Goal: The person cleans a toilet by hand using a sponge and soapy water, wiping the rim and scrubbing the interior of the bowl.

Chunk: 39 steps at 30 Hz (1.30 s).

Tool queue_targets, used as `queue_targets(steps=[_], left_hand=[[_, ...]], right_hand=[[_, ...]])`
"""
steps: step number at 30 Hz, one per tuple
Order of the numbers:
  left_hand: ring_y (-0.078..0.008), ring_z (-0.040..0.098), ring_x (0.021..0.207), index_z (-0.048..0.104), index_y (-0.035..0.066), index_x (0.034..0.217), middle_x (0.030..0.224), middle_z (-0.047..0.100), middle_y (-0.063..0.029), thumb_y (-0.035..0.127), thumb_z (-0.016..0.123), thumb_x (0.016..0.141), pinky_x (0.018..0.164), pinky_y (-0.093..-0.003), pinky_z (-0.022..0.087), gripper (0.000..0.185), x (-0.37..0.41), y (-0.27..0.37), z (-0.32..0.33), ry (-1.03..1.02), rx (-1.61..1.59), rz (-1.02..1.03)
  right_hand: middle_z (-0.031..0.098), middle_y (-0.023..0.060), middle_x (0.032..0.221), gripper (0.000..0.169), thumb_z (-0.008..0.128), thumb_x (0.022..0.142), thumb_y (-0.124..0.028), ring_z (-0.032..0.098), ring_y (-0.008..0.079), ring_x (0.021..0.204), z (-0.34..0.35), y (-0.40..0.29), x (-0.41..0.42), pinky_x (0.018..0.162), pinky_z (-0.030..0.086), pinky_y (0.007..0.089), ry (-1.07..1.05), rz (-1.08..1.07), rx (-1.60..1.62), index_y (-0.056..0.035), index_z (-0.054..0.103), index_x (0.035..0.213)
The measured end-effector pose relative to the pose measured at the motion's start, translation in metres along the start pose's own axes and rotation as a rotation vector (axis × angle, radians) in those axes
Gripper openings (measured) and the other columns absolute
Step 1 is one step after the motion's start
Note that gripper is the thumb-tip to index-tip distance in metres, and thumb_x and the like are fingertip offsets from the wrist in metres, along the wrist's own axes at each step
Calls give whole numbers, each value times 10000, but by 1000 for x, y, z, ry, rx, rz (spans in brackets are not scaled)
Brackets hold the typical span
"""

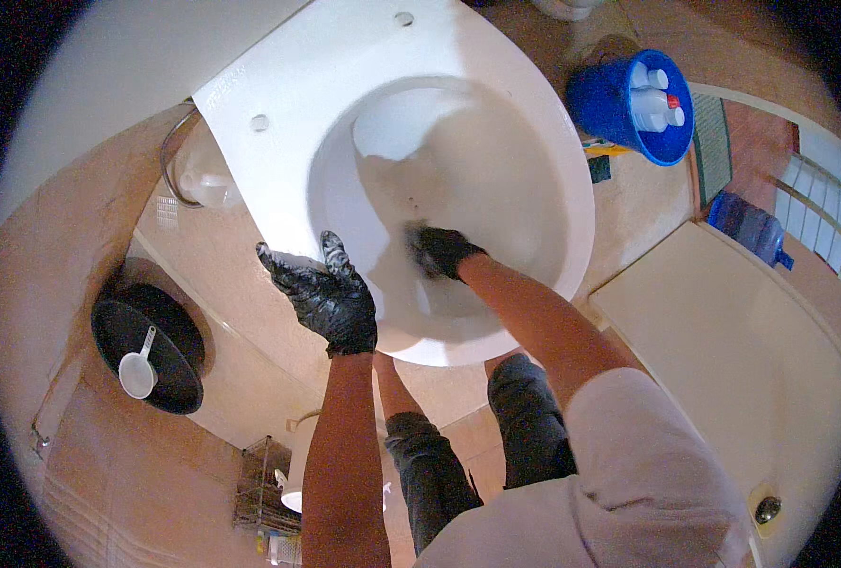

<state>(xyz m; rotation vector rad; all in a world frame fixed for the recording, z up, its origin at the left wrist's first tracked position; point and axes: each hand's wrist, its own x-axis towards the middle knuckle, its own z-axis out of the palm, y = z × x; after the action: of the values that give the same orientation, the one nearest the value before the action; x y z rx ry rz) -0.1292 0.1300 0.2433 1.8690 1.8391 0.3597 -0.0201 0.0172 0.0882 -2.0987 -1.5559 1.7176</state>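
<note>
A white toilet bowl (pixel 364 213), its seat absent and two round holes showing in its rear deck, fills the upper middle of the view. Inside the bowl is my right hand (pixel 442 250) in a black glove, low near the wet inner surface. It is blurred at the fingers, so I cannot tell whether they grip anything. A few small dark specks lie just above it. My left hand (pixel 324 298), also in a black glove that looks wet, is at the bowl's left outer edge, thumb and fingers apart, with nothing in it.
A blue bucket (pixel 662 135) holding several white bottles (pixel 651 101) stands at the upper right. At the left, a black basin (pixel 108 323) carries a white dipper (pixel 138 375). A pale door (pixel 733 326) with a round knob is at the right, near a blue water jug (pixel 747 226). A wire rack (pixel 253 490) stands lower left.
</note>
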Motion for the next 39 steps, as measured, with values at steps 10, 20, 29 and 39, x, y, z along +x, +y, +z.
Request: queue_targets(steps=[10, 20, 29, 39], left_hand=[[-374, 348, 1205, 216, -113, 1293, 1303, 317, -288, 344, 543, 853, 1009, -388, 280, 714, 5, -33, -6, 99, 52, 31], [-366, 422, 1141, 259, -97, 1281, 1245, 388, -277, 344, 572, 834, 944, -389, 356, 702, 0, -23, 5, 128, -5, 36], [-388, 417, 1145, 258, -80, 1297, 1256, 386, -279, 376, 562, 826, 955, -401, 349, 723, -2, -17, 5, 66, -8, -44], [-381, 421, 1147, 270, -86, 1290, 1253, 391, -284, 366, 557, 833, 956, -397, 353, 704, 4, -11, 11, 62, 26, -21]], right_hand=[[487, 188, 1229, 445, 308, 907, -301, 493, 327, 1103, -39, 9, 24, 978, 319, 450, 386, 91, -263, -50, 441, 1249], [591, 75, 944, 339, 448, 870, -370, 539, 215, 823, -18, 22, 2, 793, 417, 368, -531, 36, -215, -90, 581, 1004], [587, 17, 863, 243, 477, 854, -304, 540, 156, 714, 3, -8, 4, 688, 444, 331, -700, -122, 78, -96, 598, 880], [607, 79, 903, 273, 513, 816, -326, 550, 176, 777, -4, 22, -28, 726, 449, 348, -578, -35, -10, -103, 611, 941]])
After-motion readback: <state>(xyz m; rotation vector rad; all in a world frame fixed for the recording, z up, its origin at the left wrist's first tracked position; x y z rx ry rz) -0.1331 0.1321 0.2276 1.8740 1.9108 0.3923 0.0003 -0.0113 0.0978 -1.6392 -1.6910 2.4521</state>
